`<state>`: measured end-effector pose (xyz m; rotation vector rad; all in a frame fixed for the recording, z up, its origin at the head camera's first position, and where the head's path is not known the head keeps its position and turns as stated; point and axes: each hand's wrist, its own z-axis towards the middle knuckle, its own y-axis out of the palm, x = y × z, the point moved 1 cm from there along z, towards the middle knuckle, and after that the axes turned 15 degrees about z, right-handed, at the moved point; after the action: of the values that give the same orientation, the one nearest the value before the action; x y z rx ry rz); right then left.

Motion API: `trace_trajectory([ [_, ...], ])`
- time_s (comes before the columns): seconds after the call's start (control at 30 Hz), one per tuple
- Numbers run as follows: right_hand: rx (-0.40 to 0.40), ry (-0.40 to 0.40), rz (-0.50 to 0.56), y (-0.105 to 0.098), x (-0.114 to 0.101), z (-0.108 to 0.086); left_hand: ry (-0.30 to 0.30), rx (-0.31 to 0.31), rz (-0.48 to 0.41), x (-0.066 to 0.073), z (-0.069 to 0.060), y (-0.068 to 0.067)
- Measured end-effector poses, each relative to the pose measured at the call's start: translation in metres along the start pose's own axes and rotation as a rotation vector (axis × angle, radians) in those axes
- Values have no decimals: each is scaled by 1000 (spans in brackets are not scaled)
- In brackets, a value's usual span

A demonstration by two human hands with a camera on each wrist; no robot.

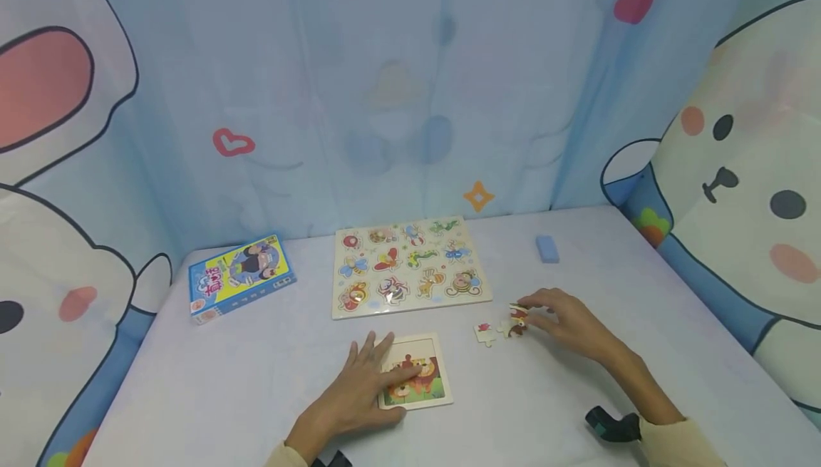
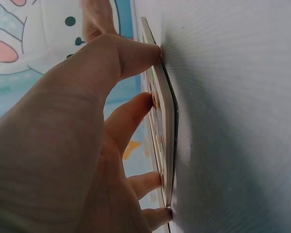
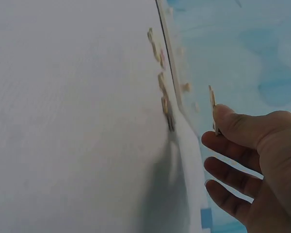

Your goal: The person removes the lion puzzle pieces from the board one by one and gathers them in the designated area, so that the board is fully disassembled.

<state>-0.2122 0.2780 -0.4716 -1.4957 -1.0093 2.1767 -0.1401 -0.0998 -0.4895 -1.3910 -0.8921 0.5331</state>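
My left hand (image 1: 360,390) rests with spread fingers on a small wooden puzzle tray (image 1: 445,392). Its index finger touches the picture of brown animals on green, and the thumb lies at the tray's near edge. In the left wrist view, the tray's edge (image 2: 169,141) stands side-on beside the fingertips. My right hand (image 1: 573,326) pinches a jigsaw piece (image 3: 213,104) between thumb and index finger, raised off the table. Below and left of it lie loose jigsaw pieces, one with a red flower (image 1: 485,334) and another partly covered by the held piece.
Behind the tray lies a large board of colourful insect pictures (image 1: 410,303). A blue and yellow box (image 1: 242,276) sits at the far left, and a small blue block (image 1: 547,248) at the back right. A patterned curtain (image 1: 385,96) hangs along the table's back edge.
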Motion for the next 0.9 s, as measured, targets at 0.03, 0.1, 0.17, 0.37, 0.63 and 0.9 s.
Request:
trace_trajectory([
  [0.03,5,7,-12,-3,4,-3,-2,-4,-2,0,0,0],
  [0.1,1,22,-31,-8,10,-9,-3,-4,-7,0,0,0],
  [0.17,-3,33,-59,-12,14,-13,-3,-2,-13,0,0,0],
  [0.37,-35,34,-140,-16,22,-18,-12,1,-18,1,0,-1],
  [0.63,-55,23,-220,-11,25,-19,-17,1,-16,1,0,-1],
  [0.9,-47,32,-215,-9,25,-20,-21,-18,-13,1,0,0],
])
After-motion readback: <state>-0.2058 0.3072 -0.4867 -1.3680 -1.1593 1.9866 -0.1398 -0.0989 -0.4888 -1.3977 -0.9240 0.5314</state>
